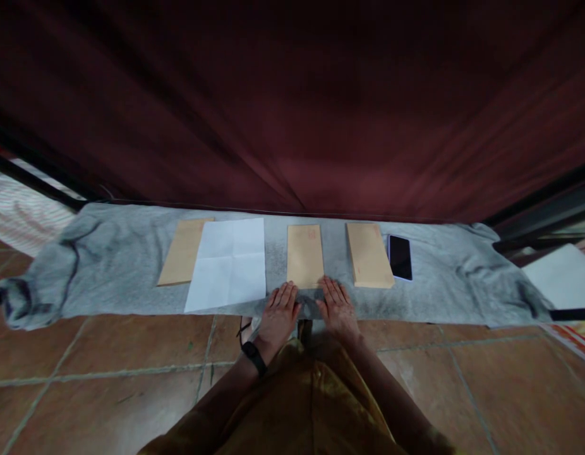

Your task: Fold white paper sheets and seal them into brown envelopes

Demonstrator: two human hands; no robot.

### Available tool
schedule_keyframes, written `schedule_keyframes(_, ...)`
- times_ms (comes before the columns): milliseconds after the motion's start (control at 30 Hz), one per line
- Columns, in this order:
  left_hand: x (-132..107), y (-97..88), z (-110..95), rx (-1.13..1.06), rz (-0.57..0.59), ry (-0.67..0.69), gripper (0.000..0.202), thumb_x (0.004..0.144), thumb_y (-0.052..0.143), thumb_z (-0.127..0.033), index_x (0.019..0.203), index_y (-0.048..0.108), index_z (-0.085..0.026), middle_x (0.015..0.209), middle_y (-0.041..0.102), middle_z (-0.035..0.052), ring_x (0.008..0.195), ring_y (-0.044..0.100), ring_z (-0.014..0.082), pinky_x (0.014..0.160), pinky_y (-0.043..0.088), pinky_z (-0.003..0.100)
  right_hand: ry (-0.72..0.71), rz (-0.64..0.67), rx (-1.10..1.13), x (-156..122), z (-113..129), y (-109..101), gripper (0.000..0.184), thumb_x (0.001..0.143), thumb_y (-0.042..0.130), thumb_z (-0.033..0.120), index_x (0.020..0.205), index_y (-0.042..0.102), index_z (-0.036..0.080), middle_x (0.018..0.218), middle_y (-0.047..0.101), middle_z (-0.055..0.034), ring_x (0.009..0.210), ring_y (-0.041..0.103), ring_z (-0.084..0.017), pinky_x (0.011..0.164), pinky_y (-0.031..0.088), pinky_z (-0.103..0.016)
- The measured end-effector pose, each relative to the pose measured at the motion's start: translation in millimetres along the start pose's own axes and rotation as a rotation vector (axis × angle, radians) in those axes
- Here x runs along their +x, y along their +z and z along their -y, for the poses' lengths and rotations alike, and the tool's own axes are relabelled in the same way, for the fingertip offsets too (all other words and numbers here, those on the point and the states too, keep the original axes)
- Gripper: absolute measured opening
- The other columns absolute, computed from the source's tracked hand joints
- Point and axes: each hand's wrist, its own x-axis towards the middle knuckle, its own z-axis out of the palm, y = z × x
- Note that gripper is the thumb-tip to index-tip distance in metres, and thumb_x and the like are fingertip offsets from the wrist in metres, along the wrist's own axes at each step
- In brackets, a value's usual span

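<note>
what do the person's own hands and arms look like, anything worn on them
The left hand and right hand are both ungloved, and the forearms are bare. A black wristband with a dark, watch-like face circles the left wrist; the right wrist shows none. Any rings are too small to tell.

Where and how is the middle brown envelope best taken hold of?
Probably by its two near corners, coming from the near side. The brown envelope lies flat on the grey cloth, one short edge facing that way, and the left hand and right hand have fingertips by those corners.
</note>
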Motion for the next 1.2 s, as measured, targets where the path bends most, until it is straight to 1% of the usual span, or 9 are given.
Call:
schedule_keyframes(100,0.3,-1.3,-0.2,0.013,0.024,0.006,0.049,0.100,0.039,-0.023,0.146,0.050,-0.012,0.152,0.050,0.0146,0.145,0.042,0.0254,0.121,0.034,0.046,-0.020,-0.010,0.045,15.2,22.6,0.7,0.056,0.105,0.039,0.033,0.157,0.032,0.014,0.159,0.040,-0.0128,0.149,0.035,-0.027,0.122,0.032,-0.050)
schedule_keyframes(200,-0.5,-1.2,0.6,0.035,0.052,0.015,0.052,0.094,0.041,-0.013,0.145,0.051,-0.010,0.151,0.051,0.0170,0.145,0.042,0.0265,0.121,0.033,0.046,-0.096,0.008,0.089,38.7,46.5,8.9,0.055,0.106,0.037,0.034,0.157,0.033,0.017,0.161,0.036,-0.0088,0.151,0.029,-0.024,0.123,0.032,-0.047)
schedule_keyframes(267,-1.0,-0.6,1.2,0.043,0.068,0.032,0.050,0.093,0.044,-0.012,0.142,0.054,-0.009,0.147,0.054,0.0194,0.142,0.046,0.0283,0.121,0.034,0.047,-0.126,0.020,0.095,56.2,55.8,17.5,0.053,0.105,0.039,0.033,0.156,0.037,0.017,0.161,0.037,-0.0077,0.152,0.029,-0.023,0.124,0.031,-0.046)
schedule_keyframes(333,-1.2,0.5,1.8,0.050,0.069,0.049,0.047,0.094,0.045,-0.014,0.139,0.057,-0.009,0.143,0.057,0.0203,0.139,0.049,0.0294,0.120,0.034,0.049,-0.122,0.022,0.080,72.3,57.1,26.7,0.051,0.105,0.041,0.032,0.153,0.042,0.016,0.160,0.039,-0.0091,0.150,0.032,-0.023,0.123,0.031,-0.046)
schedule_keyframes(467,-1.3,3.7,2.2,0.055,0.011,0.043,0.044,0.099,0.040,-0.021,0.139,0.056,-0.009,0.145,0.056,0.0193,0.141,0.047,0.0274,0.119,0.036,0.050,-0.131,0.023,0.024,91.6,43.8,40.4,0.047,0.103,0.047,0.032,0.149,0.048,0.017,0.158,0.043,-0.0100,0.147,0.038,-0.024,0.122,0.031,-0.047)
schedule_keyframes(600,-2.6,5.2,2.1,0.046,-0.026,0.025,0.047,0.101,0.038,-0.025,0.143,0.051,-0.009,0.147,0.055,0.0182,0.143,0.044,0.0261,0.119,0.036,0.049,-0.160,0.010,-0.022,94.5,30.3,44.9,0.048,0.102,0.051,0.032,0.149,0.047,0.022,0.158,0.043,-0.0085,0.146,0.038,-0.024,0.121,0.031,-0.049)
schedule_keyframes(800,-3.6,3.5,2.7,0.046,-0.030,0.035,0.049,0.101,0.037,-0.026,0.147,0.048,-0.013,0.152,0.050,0.0134,0.146,0.041,0.0247,0.120,0.035,0.047,-0.074,-0.057,-0.052,96.7,14.8,44.3,0.051,0.102,0.048,0.033,0.152,0.043,0.024,0.159,0.041,-0.0107,0.147,0.038,-0.028,0.118,0.031,-0.052)
schedule_keyframes(967,-3.4,2.9,2.6,0.042,-0.015,0.018,0.049,0.102,0.037,-0.029,0.148,0.048,-0.013,0.154,0.048,0.0123,0.146,0.040,0.0245,0.120,0.035,0.047,0.002,-0.107,-0.091,96.4,-3.1,43.4,0.053,0.103,0.045,0.034,0.153,0.040,0.019,0.159,0.041,-0.0137,0.146,0.038,-0.029,0.119,0.028,-0.053)
schedule_keyframes(1200,-2.9,1.4,0.8,0.045,-0.006,0.016,0.048,0.102,0.037,-0.027,0.147,0.048,-0.013,0.154,0.048,0.0128,0.146,0.041,0.0243,0.120,0.034,0.047,0.026,-0.140,-0.101,89.2,-19.4,39.9,0.053,0.104,0.042,0.035,0.153,0.040,0.016,0.158,0.041,-0.0147,0.145,0.040,-0.029,0.118,0.029,-0.051)
